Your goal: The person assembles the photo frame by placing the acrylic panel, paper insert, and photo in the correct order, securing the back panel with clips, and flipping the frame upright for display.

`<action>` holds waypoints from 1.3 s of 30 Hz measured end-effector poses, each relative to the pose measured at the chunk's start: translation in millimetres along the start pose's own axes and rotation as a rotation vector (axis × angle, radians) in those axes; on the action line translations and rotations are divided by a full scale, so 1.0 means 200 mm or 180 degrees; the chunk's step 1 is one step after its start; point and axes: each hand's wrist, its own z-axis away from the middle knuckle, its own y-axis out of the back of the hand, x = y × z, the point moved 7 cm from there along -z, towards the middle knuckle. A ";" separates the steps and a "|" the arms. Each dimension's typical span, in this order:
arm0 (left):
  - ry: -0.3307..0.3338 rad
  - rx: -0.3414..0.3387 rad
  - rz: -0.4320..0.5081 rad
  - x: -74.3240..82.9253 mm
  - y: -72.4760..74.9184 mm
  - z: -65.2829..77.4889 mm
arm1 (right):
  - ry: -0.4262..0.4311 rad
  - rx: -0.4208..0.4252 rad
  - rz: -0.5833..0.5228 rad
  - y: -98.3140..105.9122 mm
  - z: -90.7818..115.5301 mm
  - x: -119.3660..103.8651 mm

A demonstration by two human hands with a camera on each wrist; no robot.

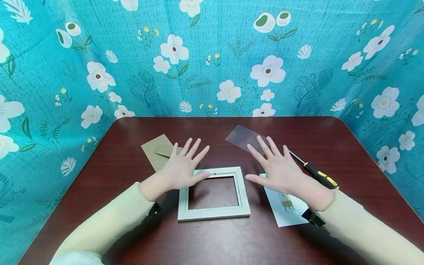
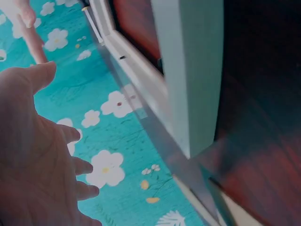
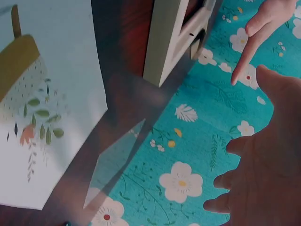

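Both hands are raised with fingers spread, palms toward the table, and neither holds anything. My left hand (image 1: 180, 169) overlaps the upper left corner of a white picture frame (image 1: 246, 198) in the head view. Beyond its fingers lies a brown backing board (image 1: 152, 151) with a stand flap, partly hidden by the hand. My right hand (image 1: 281, 171) is above a printed picture card (image 1: 281, 217) and in front of a clear plastic sheet (image 1: 241, 136). The card shows a drawn animal and leaves in the right wrist view. Beside the right hand lies a screwdriver (image 1: 319, 175) with a black and yellow handle.
The dark reddish-brown table (image 1: 212, 243) has rounded far corners. A turquoise flowered cloth (image 1: 205, 55) hangs behind it and along both sides. Black straps with small devices sit at both wrists, over pale sleeves (image 1: 109, 217).
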 end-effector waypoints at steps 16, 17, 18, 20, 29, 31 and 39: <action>-0.0090 -0.0621 0.0155 0.05 -0.19 -0.07 | 0.0143 -0.0162 0.0161 -0.16 -0.04 -0.11; -0.0087 -0.0648 0.0151 0.05 -0.20 -0.07 | 0.0138 -0.0180 0.0176 -0.17 -0.04 -0.12; -0.0088 -0.0663 0.0154 0.06 -0.20 -0.07 | 0.0130 -0.0203 0.0178 -0.18 -0.04 -0.12; -0.0094 -0.0684 0.0154 0.06 -0.20 -0.07 | 0.0111 -0.0256 0.0204 -0.20 -0.04 -0.13; -0.0113 -0.0641 0.0047 0.06 -0.22 -0.08 | 0.0062 -0.0418 0.0192 -0.24 -0.03 -0.18; -0.0134 -0.0616 -0.0011 0.07 -0.22 -0.07 | 0.0040 -0.0421 0.0188 -0.24 -0.03 -0.19; -0.0282 -0.0419 -0.0195 0.08 -0.20 -0.08 | 0.0013 -0.0425 0.0235 -0.25 -0.03 -0.21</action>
